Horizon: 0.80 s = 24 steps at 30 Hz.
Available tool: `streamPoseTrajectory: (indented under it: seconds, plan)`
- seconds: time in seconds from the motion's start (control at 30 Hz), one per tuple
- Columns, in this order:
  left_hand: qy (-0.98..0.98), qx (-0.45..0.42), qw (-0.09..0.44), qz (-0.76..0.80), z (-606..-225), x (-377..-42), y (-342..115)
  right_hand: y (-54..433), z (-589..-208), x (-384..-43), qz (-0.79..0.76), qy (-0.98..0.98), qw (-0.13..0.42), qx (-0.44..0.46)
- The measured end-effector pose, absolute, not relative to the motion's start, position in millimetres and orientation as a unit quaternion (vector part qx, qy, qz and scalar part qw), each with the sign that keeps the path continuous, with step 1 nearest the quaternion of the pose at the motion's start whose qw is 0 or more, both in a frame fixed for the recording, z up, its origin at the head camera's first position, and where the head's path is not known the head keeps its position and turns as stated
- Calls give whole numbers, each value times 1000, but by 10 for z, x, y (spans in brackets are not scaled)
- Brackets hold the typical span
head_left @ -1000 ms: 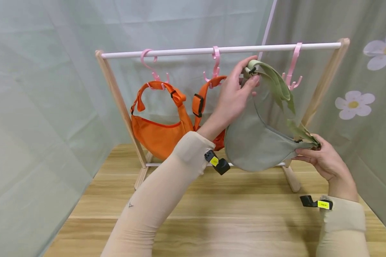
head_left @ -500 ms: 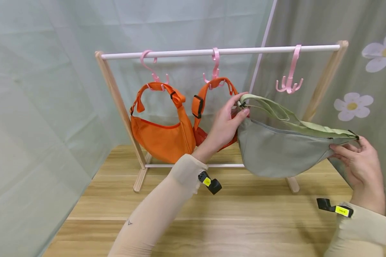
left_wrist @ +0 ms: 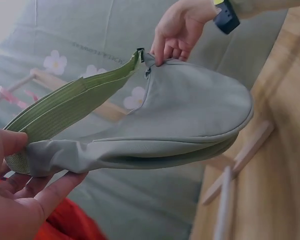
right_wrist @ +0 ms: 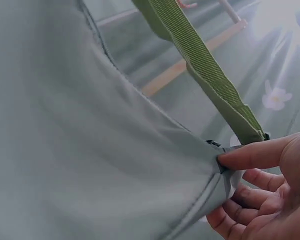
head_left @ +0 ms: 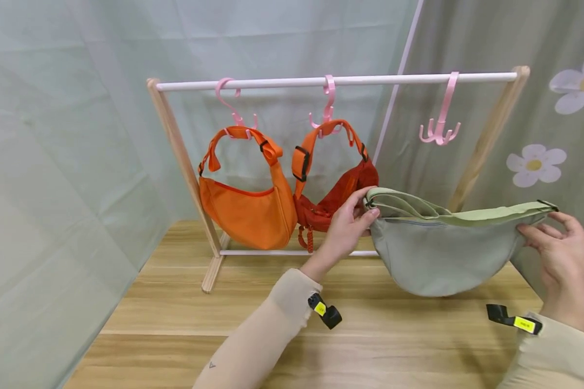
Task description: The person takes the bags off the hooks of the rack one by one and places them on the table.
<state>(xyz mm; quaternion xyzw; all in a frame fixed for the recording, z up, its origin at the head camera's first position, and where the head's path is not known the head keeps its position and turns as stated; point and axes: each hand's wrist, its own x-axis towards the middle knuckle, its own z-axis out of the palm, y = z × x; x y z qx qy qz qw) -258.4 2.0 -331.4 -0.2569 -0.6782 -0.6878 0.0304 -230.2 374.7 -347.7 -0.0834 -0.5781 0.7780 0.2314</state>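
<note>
Two closed pinches: I observe the left hand (head_left: pixel 345 227) and right hand (head_left: pixel 564 253) each holding one end of the grey bag (head_left: pixel 445 259).

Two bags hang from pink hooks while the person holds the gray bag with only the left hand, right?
Not only the left hand: the right hand grips the other end of the gray bag too, as the head view shows. The rest is right.
</note>
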Motion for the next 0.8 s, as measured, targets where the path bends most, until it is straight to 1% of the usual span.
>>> streamPoseTrajectory:
  seconds: [0.1,0.2,0.47,0.6,0.8]
  plan:
    - [-654,-239,3,-718,-3484,-2565,83,3776,-3493,-2295,759,-595,237,-118]
    - [-633,-221,-9,-742,-3626,-2559,149,3801,-3515,-2291,739,-612,238,-151]
    - [-579,-173,-16,-797,-3905,-2565,344,3871,-3581,-2270,730,-619,231,-175]
    - [-563,-131,-23,-815,-4052,-2517,441,3907,-3650,-2235,705,-645,213,-203]
    - [-557,-89,-35,-825,-4211,-2536,540,3979,-3758,-2273,693,-665,187,-206]
